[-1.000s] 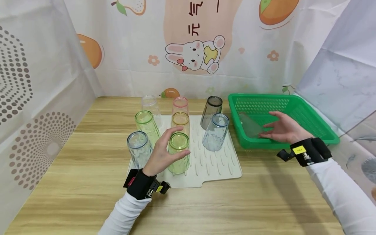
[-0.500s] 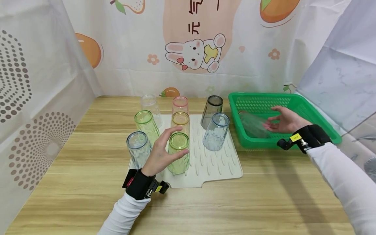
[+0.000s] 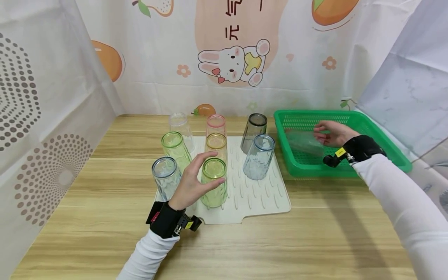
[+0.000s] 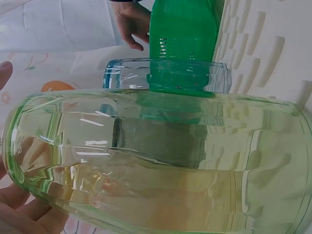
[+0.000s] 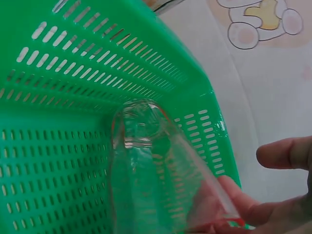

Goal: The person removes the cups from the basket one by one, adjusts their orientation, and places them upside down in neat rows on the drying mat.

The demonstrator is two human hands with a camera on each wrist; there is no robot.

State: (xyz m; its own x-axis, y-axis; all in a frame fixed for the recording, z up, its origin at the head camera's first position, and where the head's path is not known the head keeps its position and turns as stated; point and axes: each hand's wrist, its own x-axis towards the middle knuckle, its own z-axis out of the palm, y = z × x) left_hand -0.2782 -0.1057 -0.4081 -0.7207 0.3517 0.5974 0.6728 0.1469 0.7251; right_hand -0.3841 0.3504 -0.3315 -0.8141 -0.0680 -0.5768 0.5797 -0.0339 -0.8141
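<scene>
In the head view, my left hand (image 3: 194, 181) curves around the upper part of a light green glass (image 3: 214, 190), which stands mouth down on a white drying mat (image 3: 259, 202). The left wrist view shows its thumb (image 4: 4, 74) apart from that glass, and the other fingers beyond its narrow end. My right hand (image 3: 334, 133) is inside the green basket (image 3: 294, 169). There, a clear glass with a reddish rim (image 5: 141, 165) lies on its side. Fingers of the right hand touch the glass near its mouth in the right wrist view, while the thumb (image 5: 282, 153) stands away from it.
More glasses stand on or beside the mat: blue (image 3: 164, 175), green (image 3: 176, 149), clear (image 3: 180, 128), pink (image 3: 216, 124), amber (image 3: 216, 144), smoky grey (image 3: 253, 130) and pale blue (image 3: 259, 159). The wooden table (image 3: 87, 217) surrounds them, with a printed curtain (image 3: 147, 66) behind.
My right hand has moved deeper into the basket, toward its back. The clear glass inside has shifted and turned a little. My left hand has stayed in place around the green glass.
</scene>
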